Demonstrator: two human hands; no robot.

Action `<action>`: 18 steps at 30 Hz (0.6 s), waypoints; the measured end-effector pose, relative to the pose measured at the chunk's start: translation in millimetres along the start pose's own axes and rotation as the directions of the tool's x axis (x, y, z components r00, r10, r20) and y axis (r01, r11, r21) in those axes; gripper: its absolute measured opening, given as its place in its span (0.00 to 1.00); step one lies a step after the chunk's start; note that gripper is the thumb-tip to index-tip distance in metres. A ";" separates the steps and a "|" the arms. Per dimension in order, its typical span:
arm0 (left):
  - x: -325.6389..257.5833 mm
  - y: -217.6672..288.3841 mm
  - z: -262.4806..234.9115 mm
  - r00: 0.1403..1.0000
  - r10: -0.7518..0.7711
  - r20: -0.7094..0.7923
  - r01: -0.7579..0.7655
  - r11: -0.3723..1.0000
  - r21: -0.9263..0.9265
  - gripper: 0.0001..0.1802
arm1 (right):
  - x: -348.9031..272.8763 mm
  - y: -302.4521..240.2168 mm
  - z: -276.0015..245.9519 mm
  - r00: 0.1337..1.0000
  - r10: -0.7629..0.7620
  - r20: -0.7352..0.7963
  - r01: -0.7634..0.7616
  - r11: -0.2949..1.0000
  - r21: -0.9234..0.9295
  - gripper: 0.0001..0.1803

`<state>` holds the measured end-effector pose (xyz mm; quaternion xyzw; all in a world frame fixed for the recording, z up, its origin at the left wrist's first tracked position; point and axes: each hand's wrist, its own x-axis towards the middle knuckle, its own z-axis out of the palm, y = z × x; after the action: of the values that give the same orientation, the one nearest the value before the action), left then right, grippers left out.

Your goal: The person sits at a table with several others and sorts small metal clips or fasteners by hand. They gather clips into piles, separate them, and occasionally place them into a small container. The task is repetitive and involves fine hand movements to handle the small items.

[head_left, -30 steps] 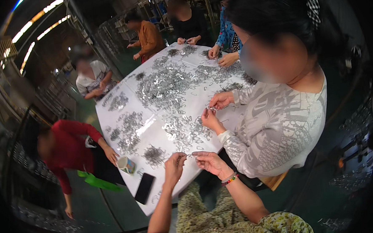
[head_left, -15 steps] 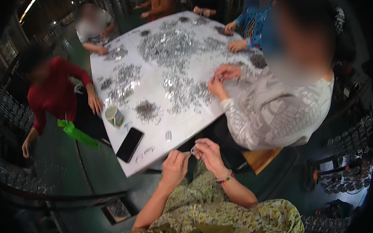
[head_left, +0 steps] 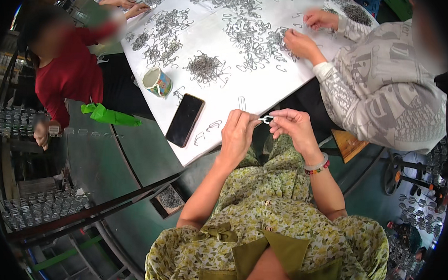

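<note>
Just past the near edge of the white table (head_left: 222,100), my two hands meet over my lap. A small silvery metal loop (head_left: 267,119) is pinched between their fingertips; its exact kind is too small to make out. My left hand (head_left: 237,137) closes on its left end with thumb and forefinger. On the other end, my right hand (head_left: 294,129) grips with thumb and bent fingers. Nearby on the tabletop lie a flat pale metal piece (head_left: 242,103) and a few bent wire pieces (head_left: 214,125). Farther in sits a heap of dark wire parts (head_left: 205,69).
A black phone (head_left: 185,120) and a patterned cup (head_left: 157,83) stand near the left corner. Loose silvery metal loops (head_left: 249,40) spread beyond. Co-workers sit on both sides, one in a grey patterned top (head_left: 378,81) close on my right. Below is a floor box (head_left: 167,200) of parts.
The view has swung down, so the table and my hands appear higher and larger. Both hands still grip the metal loop. The red-sleeved co-worker's arm has reached farther over the table.
</note>
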<state>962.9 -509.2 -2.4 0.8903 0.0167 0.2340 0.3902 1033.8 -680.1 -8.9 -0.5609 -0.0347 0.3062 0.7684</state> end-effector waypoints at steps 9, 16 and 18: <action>-2.9 1.2 -15.8 0.970 -0.209 0.122 0.230 0.952 -0.204 0.05 | 0.7 -14.3 7.8 0.992 0.040 0.116 -0.042 0.999 0.016 0.11; 5.7 8.4 -24.9 0.930 -0.203 0.308 0.268 0.946 -0.185 0.06 | 2.1 -30.5 -3.6 0.982 0.085 0.169 -0.074 0.995 -0.069 0.10; 4.4 11.8 -25.0 0.955 -0.148 0.258 0.198 0.964 -0.178 0.07 | 2.9 -35.3 -4.2 0.981 0.084 0.178 -0.082 0.996 -0.019 0.10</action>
<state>954.4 -499.3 22.3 0.8630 0.0235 0.0889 0.4968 1053.1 -688.6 19.9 -0.5365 -0.0816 0.3868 0.7456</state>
